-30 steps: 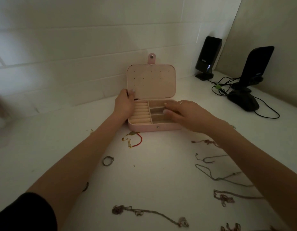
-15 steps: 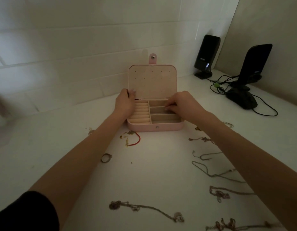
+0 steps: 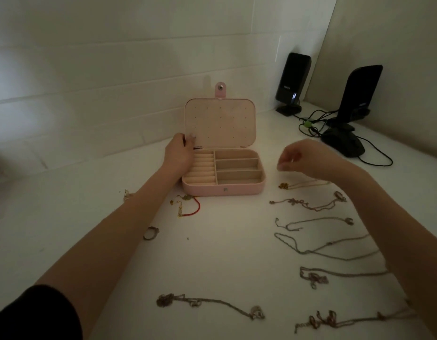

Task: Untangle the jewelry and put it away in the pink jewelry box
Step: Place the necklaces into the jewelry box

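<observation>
Now my left hand [image 3: 179,153] grips the lid edge of the open pink jewelry box [image 3: 223,171], compartments apparently bare, while my right hand [image 3: 302,158], fingers curled and seemingly holding nothing, hovers over the gold necklace [image 3: 299,185], which I judge needs a fine pinch.

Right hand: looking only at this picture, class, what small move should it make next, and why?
Probably lower the right hand onto the gold necklace just below it. Its fingers hover curled above that chain, the pink jewelry box stands open with bare compartments, and the left hand steadies its lid.
</observation>
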{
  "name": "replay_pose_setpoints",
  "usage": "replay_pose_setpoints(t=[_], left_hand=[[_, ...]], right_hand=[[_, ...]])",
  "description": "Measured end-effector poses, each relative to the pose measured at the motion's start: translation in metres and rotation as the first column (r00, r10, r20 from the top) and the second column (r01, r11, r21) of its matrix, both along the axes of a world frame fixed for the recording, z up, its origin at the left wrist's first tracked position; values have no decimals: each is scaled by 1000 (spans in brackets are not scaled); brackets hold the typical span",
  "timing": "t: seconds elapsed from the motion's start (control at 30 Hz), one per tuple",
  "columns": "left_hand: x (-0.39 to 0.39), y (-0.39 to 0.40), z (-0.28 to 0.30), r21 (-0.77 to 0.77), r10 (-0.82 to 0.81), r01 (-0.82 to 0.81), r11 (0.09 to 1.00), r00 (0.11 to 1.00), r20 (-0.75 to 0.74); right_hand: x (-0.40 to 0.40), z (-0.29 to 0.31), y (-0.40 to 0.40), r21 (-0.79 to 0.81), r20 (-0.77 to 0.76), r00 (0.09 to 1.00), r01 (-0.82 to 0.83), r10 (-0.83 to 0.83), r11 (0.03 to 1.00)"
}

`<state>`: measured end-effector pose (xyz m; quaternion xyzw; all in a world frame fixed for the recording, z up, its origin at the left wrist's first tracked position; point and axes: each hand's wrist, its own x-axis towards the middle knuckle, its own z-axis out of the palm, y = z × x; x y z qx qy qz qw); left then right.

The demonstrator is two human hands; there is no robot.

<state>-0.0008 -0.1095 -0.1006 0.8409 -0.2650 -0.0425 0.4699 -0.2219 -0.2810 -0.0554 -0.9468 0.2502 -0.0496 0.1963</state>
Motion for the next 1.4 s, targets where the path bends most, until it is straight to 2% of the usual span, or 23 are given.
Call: replay_pose_setpoints(t=[0.1, 0.17, 0.43, 0.5, 0.6, 0.73, 0.93, 1.0, 1.07, 1.13, 1.2, 1.27, 1.4], left_hand=[[-6, -1, 0, -2, -12, 12, 1000, 1000, 8], [-10, -1, 0, 2, -12, 12, 1000, 1000, 13], [-21, 3, 4, 37, 10, -11, 999, 999, 33], [-23, 4, 4, 50, 32, -33, 998, 999, 26], [-26, 5, 7, 77, 63, -64, 995, 998, 9], [-30, 6, 8, 76, 101, -99, 992, 994, -32], [-35, 15, 11, 149, 121, -121, 982, 993, 4], [-46, 18, 20, 51, 55, -58, 997, 996, 71], [-65, 16, 36, -152, -151, 166, 974, 983, 101], [-90, 9, 54, -286, -454, 431, 856, 891, -16], [-112, 1, 66, -265, -623, 576, 774, 767, -154], [-122, -4, 67, -300, -670, 606, 737, 713, -207], [-123, 0, 67, -512, -713, 508, 693, 589, -380]], right_hand=[[-18, -6, -6, 138, -111, 993, -23, 39, 990], [-23, -8, -2, 173, -143, 988, -38, 63, 984], [-23, -16, 11, 91, -93, 992, -80, 89, 993], [-25, -14, 10, 132, -23, 997, -68, 72, 989], [-29, -2, 13, 297, 188, 982, -61, 4, 953], [-27, 22, 20, 331, 402, 914, -83, -61, 940], [-20, 54, 37, 411, 551, 834, -235, -34, 881], [-17, 60, 42, 431, 576, 817, -271, -31, 861], [-13, 65, 47, 438, 586, 810, -297, -20, 848], [-9, 67, 52, 433, 604, 797, -335, 6, 837], [-6, 69, 57, 419, 619, 785, -357, 26, 835], [-4, 71, 60, 405, 623, 782, -348, 24, 845], [-3, 69, 59, 403, 596, 803, -283, -14, 870]])
